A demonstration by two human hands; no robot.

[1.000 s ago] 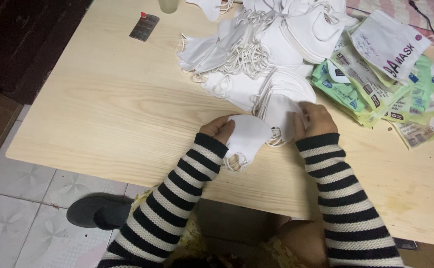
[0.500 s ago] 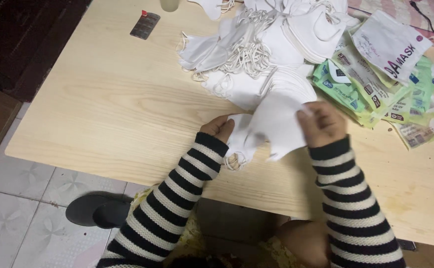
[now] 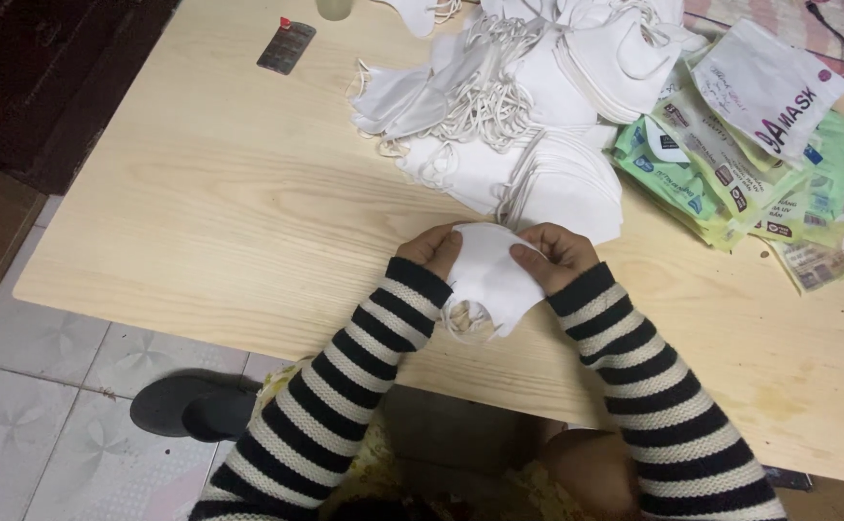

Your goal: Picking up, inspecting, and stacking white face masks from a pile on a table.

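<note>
- The folded mask sits over the near edge of the desk, between the left hand and the right hand, both touching it.
- The heap of masks lies on the desk just behind the folded mask, reaching back to the far edge.
- The stack of packets lies on the desk to the right of the heap of masks, touching it.
- The flat case lies on the desk to the left of the heap of masks, well apart, near the far edge.
- The shoe rests on the floor, left of and below the folded mask, before the desk's near edge.
</note>
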